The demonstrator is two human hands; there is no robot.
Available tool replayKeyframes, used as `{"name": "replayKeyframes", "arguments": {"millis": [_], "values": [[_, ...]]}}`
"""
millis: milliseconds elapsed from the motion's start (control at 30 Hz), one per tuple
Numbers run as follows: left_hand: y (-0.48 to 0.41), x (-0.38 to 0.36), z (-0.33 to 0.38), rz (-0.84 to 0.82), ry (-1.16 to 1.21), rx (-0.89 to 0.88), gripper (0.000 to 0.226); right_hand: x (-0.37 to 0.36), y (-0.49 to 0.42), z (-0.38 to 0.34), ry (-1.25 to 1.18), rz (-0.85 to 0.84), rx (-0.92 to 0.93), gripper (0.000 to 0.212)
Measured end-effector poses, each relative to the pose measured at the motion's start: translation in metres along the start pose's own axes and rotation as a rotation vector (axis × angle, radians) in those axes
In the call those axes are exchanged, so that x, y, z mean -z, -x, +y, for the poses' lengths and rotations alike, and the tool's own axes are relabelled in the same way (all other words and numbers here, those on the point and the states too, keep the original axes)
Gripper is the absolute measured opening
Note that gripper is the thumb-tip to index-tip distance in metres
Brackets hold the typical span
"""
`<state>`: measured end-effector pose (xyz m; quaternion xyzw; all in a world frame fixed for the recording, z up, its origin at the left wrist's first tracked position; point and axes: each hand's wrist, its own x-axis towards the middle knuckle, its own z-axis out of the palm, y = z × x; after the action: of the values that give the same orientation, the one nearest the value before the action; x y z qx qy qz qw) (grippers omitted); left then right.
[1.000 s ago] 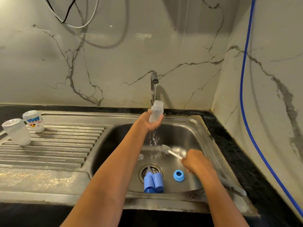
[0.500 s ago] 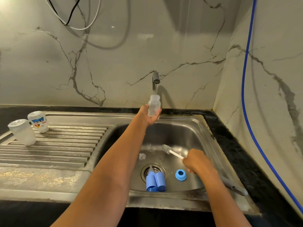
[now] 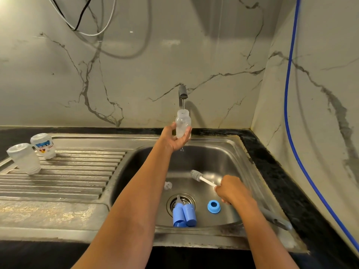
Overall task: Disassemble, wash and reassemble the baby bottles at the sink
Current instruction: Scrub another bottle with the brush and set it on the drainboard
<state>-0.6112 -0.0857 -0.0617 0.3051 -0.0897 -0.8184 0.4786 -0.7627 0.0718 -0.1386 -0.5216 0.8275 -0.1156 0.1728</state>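
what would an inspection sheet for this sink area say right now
surface: steel sink with a ribbed draining board
job's things: clear bottle upright under the tap, water falling into it; in the basin, a blue ring, two blue caps lying over the drain and a clear teat; two upturned containers on the draining board
clutter: grey bar by the right rim, possibly the brush's handle end
hands: left hand grips the clear bottle; right hand grips the bottle brush
cables: black and white cables loop high on the wall; blue cable runs down the right wall
surroundings: marble-look wall, black countertop
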Motion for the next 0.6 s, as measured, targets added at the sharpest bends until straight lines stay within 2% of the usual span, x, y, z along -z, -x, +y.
{"name": "replayKeyframes", "arguments": {"millis": [167, 233, 300, 367, 433, 533, 600], "values": [[-0.003, 0.003, 0.001, 0.007, -0.098, 0.026, 0.044, 0.000, 0.000, -0.001, -0.008, 0.002, -0.006, 0.012], [-0.004, 0.000, 0.006, 0.025, -0.197, -0.041, 0.041, 0.000, 0.000, 0.001, -0.005, -0.003, -0.014, 0.015], [-0.004, -0.005, 0.013, 0.067, -0.345, -0.181, 0.038, 0.001, 0.000, 0.002, 0.003, -0.013, -0.018, 0.016], [-0.007, -0.005, 0.018, 0.157, -0.541, -0.306, 0.050, 0.001, -0.001, 0.003, 0.005, -0.013, -0.016, 0.015], [-0.005, -0.003, 0.020, 0.210, -0.837, -0.451, 0.058, 0.000, -0.001, 0.002, 0.007, -0.006, -0.012, 0.017], [0.001, 0.008, 0.024, 0.241, -1.319, -0.700, 0.060, -0.001, 0.001, -0.001, 0.030, 0.001, -0.009, 0.018], [0.006, 0.014, 0.026, 0.225, -1.541, -0.836, 0.061, -0.001, 0.000, 0.000, 0.026, 0.008, -0.014, 0.018]]}}
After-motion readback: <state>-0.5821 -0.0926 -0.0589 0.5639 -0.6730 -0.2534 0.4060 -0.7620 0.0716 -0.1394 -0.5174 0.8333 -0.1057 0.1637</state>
